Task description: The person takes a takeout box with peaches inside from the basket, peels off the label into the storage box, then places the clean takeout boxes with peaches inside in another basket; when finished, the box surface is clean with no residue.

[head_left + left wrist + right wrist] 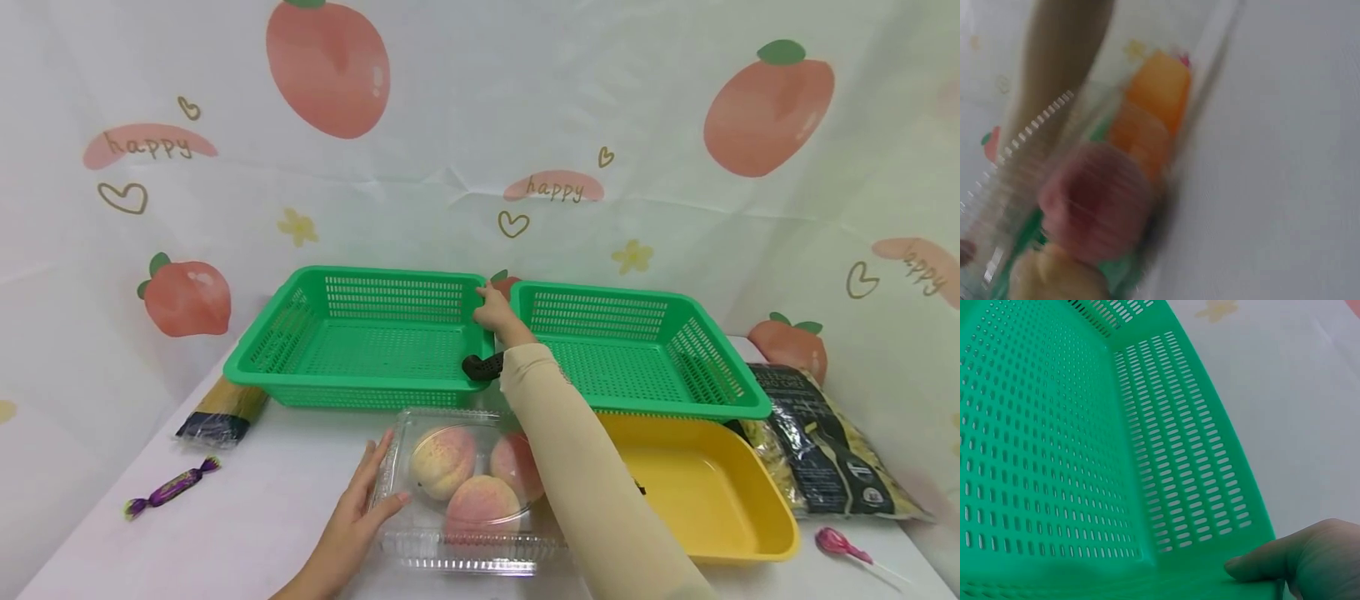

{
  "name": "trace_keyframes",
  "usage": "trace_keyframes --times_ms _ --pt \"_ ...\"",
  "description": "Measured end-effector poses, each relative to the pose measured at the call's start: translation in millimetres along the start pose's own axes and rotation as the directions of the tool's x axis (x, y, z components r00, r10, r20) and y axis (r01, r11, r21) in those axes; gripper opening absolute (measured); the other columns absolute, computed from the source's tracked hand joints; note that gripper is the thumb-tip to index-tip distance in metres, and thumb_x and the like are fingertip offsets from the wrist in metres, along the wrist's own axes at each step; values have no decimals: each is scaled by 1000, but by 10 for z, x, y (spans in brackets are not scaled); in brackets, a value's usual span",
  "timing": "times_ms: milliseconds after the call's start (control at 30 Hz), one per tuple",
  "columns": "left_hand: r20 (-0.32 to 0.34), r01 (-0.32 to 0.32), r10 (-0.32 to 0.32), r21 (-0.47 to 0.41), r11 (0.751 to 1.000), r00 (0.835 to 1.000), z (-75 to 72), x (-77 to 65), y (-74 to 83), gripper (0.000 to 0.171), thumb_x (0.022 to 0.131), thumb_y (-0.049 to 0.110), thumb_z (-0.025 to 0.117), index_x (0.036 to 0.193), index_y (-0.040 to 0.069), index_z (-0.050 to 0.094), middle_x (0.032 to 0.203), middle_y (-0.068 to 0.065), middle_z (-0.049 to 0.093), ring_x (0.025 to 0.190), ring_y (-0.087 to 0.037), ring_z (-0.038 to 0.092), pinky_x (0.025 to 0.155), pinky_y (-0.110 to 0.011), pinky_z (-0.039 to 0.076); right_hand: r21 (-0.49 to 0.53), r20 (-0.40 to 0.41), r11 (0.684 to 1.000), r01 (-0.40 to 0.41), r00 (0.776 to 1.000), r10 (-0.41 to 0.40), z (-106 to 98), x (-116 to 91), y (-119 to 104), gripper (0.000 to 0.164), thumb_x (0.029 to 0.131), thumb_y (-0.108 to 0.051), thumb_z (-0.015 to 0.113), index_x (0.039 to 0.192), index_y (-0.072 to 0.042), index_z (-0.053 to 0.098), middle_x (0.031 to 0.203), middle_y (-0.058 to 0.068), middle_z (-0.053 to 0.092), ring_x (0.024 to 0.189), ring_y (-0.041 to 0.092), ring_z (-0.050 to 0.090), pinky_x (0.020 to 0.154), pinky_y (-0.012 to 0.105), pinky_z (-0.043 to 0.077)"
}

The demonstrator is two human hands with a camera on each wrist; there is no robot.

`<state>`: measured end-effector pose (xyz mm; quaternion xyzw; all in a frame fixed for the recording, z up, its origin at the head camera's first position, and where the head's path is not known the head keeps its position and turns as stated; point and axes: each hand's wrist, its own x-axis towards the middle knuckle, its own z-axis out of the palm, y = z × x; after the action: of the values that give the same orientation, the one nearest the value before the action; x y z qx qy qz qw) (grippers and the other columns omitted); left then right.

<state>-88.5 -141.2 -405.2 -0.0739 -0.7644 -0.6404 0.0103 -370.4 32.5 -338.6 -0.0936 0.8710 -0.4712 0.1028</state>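
Observation:
My right hand (497, 310) reaches to the back right corner of the left green basket (375, 382) and grips its rim. In the right wrist view the thumb (1260, 561) lies over the rim at that corner of the perforated basket (1179, 450). My left hand (347, 521) holds the left side of a clear plastic clamshell box (457, 546), thumb over the lid and fingers along the edge. Several peaches (483, 504) show through the lid; the right sleeve hides the box's right part. The left wrist view is blurred, with a peach (1097, 200) visible.
A second green basket (637, 408) stands at the right, behind a yellow basin (705, 483). Bagged pasta (828, 442) lies at far right near a pink lollipop (836, 542). Another bag (225, 412) is partly under the left basket; a purple wrapped candy (172, 487) lies before it.

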Motion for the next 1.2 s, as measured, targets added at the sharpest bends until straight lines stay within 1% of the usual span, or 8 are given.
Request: trace_keyframes --times_ms 200,333,667,900,967,1067,1133,1200 --pt "25 239 -239 -211 948 971 6 -15 86 76 89 13 59 150 25 16 151 -26 20 127 -46 39 87 -41 52 2 4 1000 -1 1000 1 7 18 15 67 87 12 39 148 -8 21 159 2 -4 146 24 0 56 28 29" --pt "-33 261 -278 -250 932 960 12 -23 104 70 88 8 60 148 18 26 139 -26 41 107 -22 57 77 -27 53 15 -2 1000 -7 1000 7 8 1 6 67 87 12 38 149 -9 21 159 2 -3 146 23 3 58 29 30" --pt "-147 295 -365 -356 887 920 14 -119 32 66 84 1 64 143 10 36 149 -19 30 90 -8 63 71 -21 54 11 -2 1000 -12 1000 12 5 20 11 67 88 11 37 149 -10 19 159 2 0 145 22 8 57 28 29" --pt "-228 385 -511 -430 817 829 -176 -329 -44 54 83 6 66 113 49 54 135 -16 51 83 -12 68 71 -25 55 33 4 999 -28 1000 28 -7 27 5 67 87 12 38 149 -9 20 159 0 -4 145 20 10 54 28 26" --pt "-234 390 -515 -424 818 825 -263 -398 -84 53 85 5 65 103 54 55 133 -13 53 85 -13 68 72 -26 55 28 7 999 -34 999 34 -5 26 5 68 87 12 38 149 -9 20 159 0 -5 145 21 7 55 28 26" --pt "-218 355 -477 -429 830 851 -413 -505 -163 56 86 3 62 102 56 54 122 0 61 88 -12 68 73 -25 55 27 9 999 -38 999 38 -1 23 1 68 87 12 38 149 -9 20 159 0 -4 146 21 2 56 28 28" --pt "-175 277 -389 -453 847 904 -511 -574 -227 57 87 3 61 109 55 53 114 12 63 90 -10 68 72 -23 55 27 7 999 -39 999 39 0 24 -6 68 87 12 38 149 -10 20 159 0 -4 146 21 4 56 28 28" --pt "-55 149 -210 -533 833 976 -628 -625 -301 59 91 0 54 120 52 50 112 19 62 97 -10 67 77 -22 54 30 4 999 -40 999 40 2 28 -12 69 87 12 38 149 -10 20 159 0 -3 145 21 9 56 28 28"
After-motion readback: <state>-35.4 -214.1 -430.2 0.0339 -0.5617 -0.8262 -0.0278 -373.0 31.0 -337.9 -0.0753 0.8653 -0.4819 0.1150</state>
